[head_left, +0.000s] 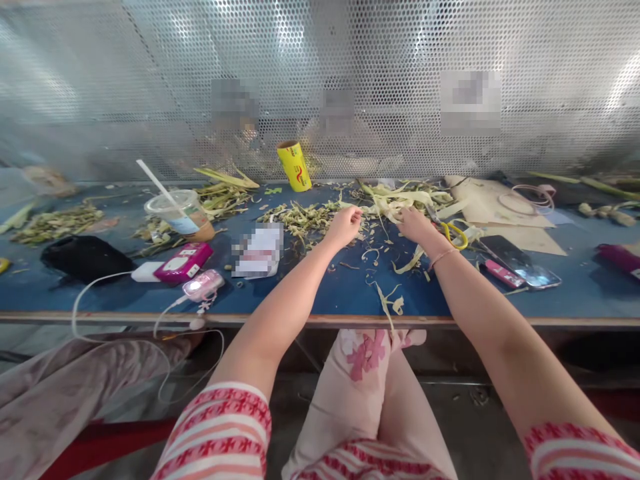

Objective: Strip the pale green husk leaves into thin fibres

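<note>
My left hand (344,225) is closed, fingers pinched, at the near edge of a heap of chopped greenish plant pieces (305,220). Pale, flat plant strips (387,203) stretch between it and my right hand (416,225). The right hand's fingers are bent down and closed on these strips; the fingertips are partly hidden. Just right of that hand, scissors with yellow handles (456,235) lie among more strips. Thin curled scraps (387,300) are scattered on the blue table (330,293) between my forearms, and one hangs over the front edge.
A drink cup with a straw (187,213), a magenta box (184,262), cables and a phone-like slab (259,250) stand on the left. A yellow tube (294,167) stands at the back against a perforated metal panel (390,80). Brown paper (493,203) and a dark phone (520,260) lie right.
</note>
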### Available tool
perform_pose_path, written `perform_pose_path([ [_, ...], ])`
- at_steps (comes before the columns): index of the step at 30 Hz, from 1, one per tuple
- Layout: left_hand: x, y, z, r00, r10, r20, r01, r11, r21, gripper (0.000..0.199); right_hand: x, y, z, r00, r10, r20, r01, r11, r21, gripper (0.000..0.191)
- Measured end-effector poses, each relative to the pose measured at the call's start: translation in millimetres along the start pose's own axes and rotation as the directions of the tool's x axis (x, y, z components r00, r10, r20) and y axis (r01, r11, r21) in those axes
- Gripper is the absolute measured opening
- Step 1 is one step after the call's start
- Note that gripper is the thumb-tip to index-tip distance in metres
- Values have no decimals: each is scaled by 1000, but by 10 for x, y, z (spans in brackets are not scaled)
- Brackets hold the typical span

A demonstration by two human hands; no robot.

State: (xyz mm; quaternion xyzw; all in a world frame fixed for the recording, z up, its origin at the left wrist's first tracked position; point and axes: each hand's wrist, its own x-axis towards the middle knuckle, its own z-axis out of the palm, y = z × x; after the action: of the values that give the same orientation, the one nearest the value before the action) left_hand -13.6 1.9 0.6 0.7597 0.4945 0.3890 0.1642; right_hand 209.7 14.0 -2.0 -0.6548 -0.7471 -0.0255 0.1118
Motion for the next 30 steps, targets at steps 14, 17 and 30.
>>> perform_pose_path([
  [14, 48, -138, 102, 996, 85, -19, -85, 996, 16, 22, 663, 227, 57, 979, 203, -32, -203, 979, 3, 43],
  [17, 51, -138, 113, 995, 95, -13, -95, 995, 34, 22, 695, 284, 71, 978, 205, -46, -204, 979, 25, 45],
  [30, 36, -98, 67, 990, 139, 24, -140, 988, 62, 23, 726, 772, -68, 978, 205, -25, -203, 977, 60, 69],
])
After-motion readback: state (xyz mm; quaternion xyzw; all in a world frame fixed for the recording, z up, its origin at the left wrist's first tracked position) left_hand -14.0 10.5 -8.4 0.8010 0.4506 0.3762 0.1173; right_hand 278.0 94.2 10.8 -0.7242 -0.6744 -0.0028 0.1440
